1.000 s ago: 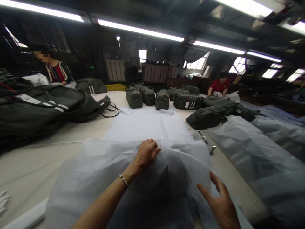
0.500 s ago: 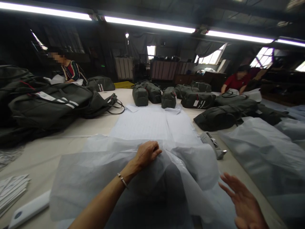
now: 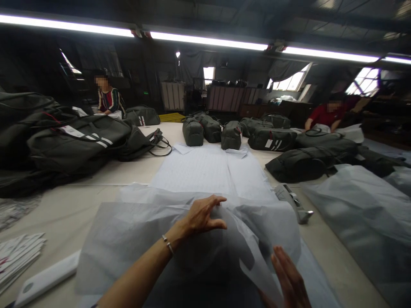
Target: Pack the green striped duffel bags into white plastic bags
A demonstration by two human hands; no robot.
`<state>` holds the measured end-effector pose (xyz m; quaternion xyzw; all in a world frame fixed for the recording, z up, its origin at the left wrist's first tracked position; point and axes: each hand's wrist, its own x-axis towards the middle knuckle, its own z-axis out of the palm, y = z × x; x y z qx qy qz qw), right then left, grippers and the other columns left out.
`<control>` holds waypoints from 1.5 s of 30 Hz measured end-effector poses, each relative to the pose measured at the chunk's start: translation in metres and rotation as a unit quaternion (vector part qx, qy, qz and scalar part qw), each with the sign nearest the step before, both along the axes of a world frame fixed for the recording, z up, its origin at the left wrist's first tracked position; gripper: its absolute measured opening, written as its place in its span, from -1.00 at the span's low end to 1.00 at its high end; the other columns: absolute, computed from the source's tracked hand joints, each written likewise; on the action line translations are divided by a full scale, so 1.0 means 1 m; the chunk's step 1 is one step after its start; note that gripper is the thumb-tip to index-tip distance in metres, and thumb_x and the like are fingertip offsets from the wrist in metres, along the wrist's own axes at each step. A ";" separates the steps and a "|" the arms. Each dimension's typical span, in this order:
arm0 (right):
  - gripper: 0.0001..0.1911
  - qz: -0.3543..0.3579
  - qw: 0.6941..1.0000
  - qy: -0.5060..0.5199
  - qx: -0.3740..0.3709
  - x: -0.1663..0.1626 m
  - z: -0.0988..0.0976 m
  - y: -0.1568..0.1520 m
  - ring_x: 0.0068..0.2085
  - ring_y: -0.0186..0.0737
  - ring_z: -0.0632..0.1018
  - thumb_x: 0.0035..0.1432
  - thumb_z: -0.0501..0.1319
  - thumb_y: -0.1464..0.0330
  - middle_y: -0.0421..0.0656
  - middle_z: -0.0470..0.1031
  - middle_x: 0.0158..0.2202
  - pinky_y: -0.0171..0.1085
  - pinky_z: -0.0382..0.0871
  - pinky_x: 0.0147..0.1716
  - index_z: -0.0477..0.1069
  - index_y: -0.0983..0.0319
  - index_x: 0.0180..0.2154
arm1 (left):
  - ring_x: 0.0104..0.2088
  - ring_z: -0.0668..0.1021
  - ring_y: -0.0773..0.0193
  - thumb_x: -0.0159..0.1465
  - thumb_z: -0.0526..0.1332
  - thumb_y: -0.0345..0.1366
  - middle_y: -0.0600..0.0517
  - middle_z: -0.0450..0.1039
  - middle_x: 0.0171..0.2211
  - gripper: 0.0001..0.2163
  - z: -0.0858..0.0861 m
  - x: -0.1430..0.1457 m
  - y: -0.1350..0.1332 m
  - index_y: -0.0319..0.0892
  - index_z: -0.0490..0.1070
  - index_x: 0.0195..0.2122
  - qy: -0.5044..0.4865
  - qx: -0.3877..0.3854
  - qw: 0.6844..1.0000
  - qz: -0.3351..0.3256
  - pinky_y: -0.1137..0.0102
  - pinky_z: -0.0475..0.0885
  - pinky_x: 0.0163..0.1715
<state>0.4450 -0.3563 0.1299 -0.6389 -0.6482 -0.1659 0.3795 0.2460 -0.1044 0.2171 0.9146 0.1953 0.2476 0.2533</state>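
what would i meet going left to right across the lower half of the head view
Stack of white papers → silver bracelet → left hand → right hand → translucent sheeting at far right.

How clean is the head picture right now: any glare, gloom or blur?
Head view: ceiling lights and windows glare white, while it is dark beyond the table; also in the head view, the sheet clouds what lies under it, the right hand looks slightly soft, and the bags at the left edge seem stretched, probably by a wide lens.
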 end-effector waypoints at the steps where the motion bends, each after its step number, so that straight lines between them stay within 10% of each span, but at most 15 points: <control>1: -0.22 0.002 1.000 0.001 -0.008 0.003 0.003 0.001 0.23 0.16 0.37 0.18 0.28 0.32 -0.04 0.24 0.30 0.06 0.42 0.10 0.02 0.04 0.35 | -0.22 0.56 0.20 0.10 0.39 0.07 -0.01 0.52 -0.13 -0.38 0.001 0.002 -0.001 -0.13 0.33 0.10 0.003 0.007 1.000 0.004 0.37 0.42 -0.16; 10: -0.80 0.019 0.996 0.082 -0.036 0.019 0.046 0.013 -0.22 -0.13 0.65 0.24 0.23 0.30 -0.15 0.63 -0.19 -0.28 0.57 -0.17 0.52 0.11 -0.10 | -0.41 0.50 0.36 0.22 0.36 -0.16 0.13 0.50 -0.38 -0.85 0.006 0.027 -0.015 -0.11 0.48 -0.32 0.001 -0.039 0.999 -0.022 0.50 0.30 -0.41; 20: -0.28 -0.097 0.965 0.196 -0.148 0.043 0.035 -0.016 -0.13 -0.07 0.64 -0.03 0.38 0.03 -0.16 0.62 -0.12 -0.23 0.56 -0.13 0.34 0.10 0.15 | -0.34 0.50 0.29 0.33 0.19 -0.26 0.09 0.48 -0.36 -0.90 0.024 0.009 -0.014 -0.10 0.44 -0.33 0.043 0.016 0.998 0.036 0.42 0.31 -0.36; 26: -0.77 -0.108 0.926 0.331 -0.146 0.030 0.039 -0.005 -0.28 -0.11 0.61 0.06 0.26 0.16 -0.15 0.62 -0.31 -0.28 0.51 -0.26 0.56 0.15 -0.30 | -0.08 0.51 0.17 0.27 0.18 -0.41 -0.02 0.50 -0.13 -0.92 0.000 0.025 0.009 -0.12 0.44 -0.25 0.043 0.035 0.998 0.016 0.28 0.35 -0.02; 33: -0.67 -0.105 0.836 0.530 -0.091 0.057 0.055 0.030 -0.46 -0.25 0.40 -0.01 0.32 0.09 -0.24 0.42 -0.54 -0.32 0.33 -0.47 0.49 0.23 -0.38 | -0.16 0.52 0.19 0.31 0.13 -0.33 -0.02 0.50 -0.18 -0.88 0.003 0.026 0.011 -0.12 0.46 -0.26 0.045 -0.019 0.999 0.003 0.30 0.39 -0.08; 39: -0.56 -0.144 0.835 0.528 -0.060 0.077 0.053 0.055 -0.55 -0.37 0.19 -0.07 0.36 -0.02 -0.33 0.17 -0.64 -0.35 0.09 -0.58 0.46 0.24 -0.42 | -0.25 0.51 0.18 0.36 0.08 -0.25 0.02 0.48 -0.33 -0.82 0.011 0.033 0.004 -0.13 0.40 -0.33 0.106 0.005 0.991 0.076 0.31 0.36 -0.18; 45: -0.49 -0.115 0.827 0.550 -0.025 0.099 0.059 0.084 -0.46 -0.33 0.33 -0.10 0.36 -0.09 -0.28 0.37 -0.51 -0.35 0.24 -0.48 0.41 0.22 -0.42 | -0.26 0.51 0.23 0.39 0.06 -0.28 0.03 0.45 -0.25 -0.85 0.016 0.039 -0.001 -0.13 0.37 -0.28 0.121 -0.003 0.988 0.097 0.37 0.34 -0.23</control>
